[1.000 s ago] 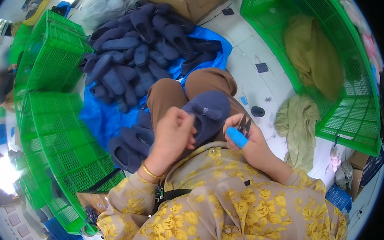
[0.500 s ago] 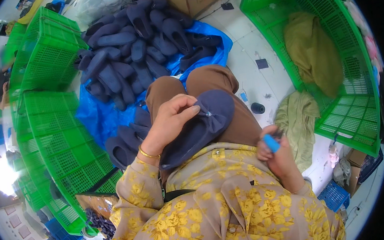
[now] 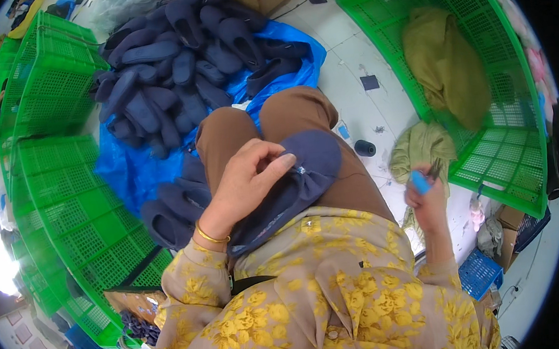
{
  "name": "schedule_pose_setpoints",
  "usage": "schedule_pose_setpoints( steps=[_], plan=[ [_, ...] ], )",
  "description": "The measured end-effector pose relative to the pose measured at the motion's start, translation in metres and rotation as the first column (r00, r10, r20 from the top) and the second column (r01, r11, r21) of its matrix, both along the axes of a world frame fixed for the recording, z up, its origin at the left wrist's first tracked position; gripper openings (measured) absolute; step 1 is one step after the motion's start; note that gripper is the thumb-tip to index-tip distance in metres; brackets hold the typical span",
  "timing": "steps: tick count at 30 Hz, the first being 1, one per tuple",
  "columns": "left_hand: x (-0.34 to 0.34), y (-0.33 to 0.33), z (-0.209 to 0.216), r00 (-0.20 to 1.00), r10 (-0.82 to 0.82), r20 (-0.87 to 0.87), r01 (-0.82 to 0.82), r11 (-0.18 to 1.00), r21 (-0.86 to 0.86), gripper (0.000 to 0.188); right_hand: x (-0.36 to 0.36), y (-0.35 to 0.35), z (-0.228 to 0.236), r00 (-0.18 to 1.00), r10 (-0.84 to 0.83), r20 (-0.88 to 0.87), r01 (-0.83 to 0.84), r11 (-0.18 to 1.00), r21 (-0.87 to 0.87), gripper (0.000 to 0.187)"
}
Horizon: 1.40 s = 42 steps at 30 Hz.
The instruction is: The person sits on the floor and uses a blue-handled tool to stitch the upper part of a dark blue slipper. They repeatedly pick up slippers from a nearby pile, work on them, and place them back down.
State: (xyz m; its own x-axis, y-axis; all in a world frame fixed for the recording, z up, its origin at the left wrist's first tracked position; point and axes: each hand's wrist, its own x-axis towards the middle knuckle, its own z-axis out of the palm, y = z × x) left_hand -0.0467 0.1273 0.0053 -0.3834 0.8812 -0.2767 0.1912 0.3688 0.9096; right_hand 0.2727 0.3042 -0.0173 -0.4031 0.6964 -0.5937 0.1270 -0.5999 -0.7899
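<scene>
the navy slipper lies across the lap, toe toward two o'clock; likely light, soft, easily squashed, best held by its sole edges. left hand over it, fingertips nearly meeting, grip unclear; right hand, at four o'clock, curls round dark snips.

A dark blue fabric slipper lies slantwise, opening upward, its rounded toe between one and two o'clock; a bow with a small shiny ornament trims its front. Well apart, at its three o'clock, dark snips point roughly toward one o'clock, blades blurred.
</scene>
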Motion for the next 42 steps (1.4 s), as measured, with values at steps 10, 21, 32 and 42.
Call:
schedule_pose_setpoints(
  steps=[10, 21, 32, 42],
  plan=[
    [0.005, 0.01, -0.014, 0.936, 0.104, 0.338, -0.115, 0.993, 0.014, 0.01, -0.104, -0.032, 0.04, 0.415, 0.847, 0.331, -0.909, 0.376, 0.177, 0.019],
    [0.015, 0.012, -0.012, 0.875, 0.189, 0.446, -0.21, 0.978, -0.003, 0.009, -0.114, -0.047, 0.027, 0.54, 0.71, 0.452, -0.828, 0.353, 0.435, 0.023],
    [0.027, 0.026, -0.025, 0.973, 0.228, -0.015, -0.227, 0.972, 0.057, 0.027, -0.149, -0.037, 0.024, 0.754, 0.312, -0.579, -0.166, 0.942, 0.292, 0.022],
    [0.026, 0.04, -0.039, 0.9, 0.304, -0.312, -0.3, 0.952, 0.061, 0.04, -0.16, -0.047, 0.016, 0.833, 0.008, -0.553, -0.266, 0.882, -0.388, 0.038]
  ],
)
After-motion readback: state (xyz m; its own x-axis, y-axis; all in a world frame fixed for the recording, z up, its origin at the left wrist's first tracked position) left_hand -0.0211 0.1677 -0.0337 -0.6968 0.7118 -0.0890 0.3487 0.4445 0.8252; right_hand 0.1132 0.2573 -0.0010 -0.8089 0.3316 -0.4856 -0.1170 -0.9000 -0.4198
